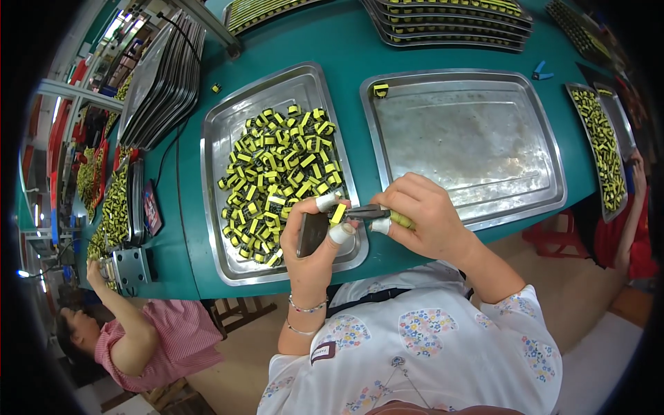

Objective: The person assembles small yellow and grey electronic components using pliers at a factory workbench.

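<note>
My left hand is closed, pinching a small yellow-taped transformer between thumb and finger. A dark flat rectangular block lies against its palm. In my right hand are pliers with green grips, their dark jaws touching or very near the transformer's side; the exact contact is too small to tell. White tape wraps several of my fingertips. Both hands are over the right rim of a metal tray heaped with similar yellow-and-black transformers. Another metal tray bears one transformer in its far left corner.
Stacked metal trays stand at the left, filled ones at the back. Blue-handled cutters and a loose transformer lie on the green table. A person in pink works at left, another person's arm at right.
</note>
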The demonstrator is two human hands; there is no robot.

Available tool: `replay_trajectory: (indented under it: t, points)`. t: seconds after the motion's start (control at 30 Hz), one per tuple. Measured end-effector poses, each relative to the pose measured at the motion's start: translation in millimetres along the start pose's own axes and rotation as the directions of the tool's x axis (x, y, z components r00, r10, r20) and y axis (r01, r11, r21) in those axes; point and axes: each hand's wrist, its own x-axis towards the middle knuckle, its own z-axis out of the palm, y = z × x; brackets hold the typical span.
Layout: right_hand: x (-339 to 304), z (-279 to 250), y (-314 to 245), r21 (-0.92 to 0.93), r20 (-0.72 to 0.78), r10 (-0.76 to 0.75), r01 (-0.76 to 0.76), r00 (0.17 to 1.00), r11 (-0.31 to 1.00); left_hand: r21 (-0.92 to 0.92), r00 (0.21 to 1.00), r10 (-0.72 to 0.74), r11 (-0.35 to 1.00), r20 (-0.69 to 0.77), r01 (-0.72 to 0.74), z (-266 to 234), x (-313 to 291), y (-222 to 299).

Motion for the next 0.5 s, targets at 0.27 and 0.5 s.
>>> replay_trajectory:
  t: [0.27,0.5]
  points:
    - [-5.9,8.2,-0.8,-0.027,-0.010,0.032,-0.033,0.999,0.999,0.092,0.997,0.065,0.994,-0.048,-0.060,0.5,-2.8,-9.0]
    - [-4.8,-1.8,0.6,-0.034,0.014,0.075,-0.075,0.997,0.997,0.159,0.995,0.052,0.987,-0.085,-0.038,-3.9,-4.5,-6.6]
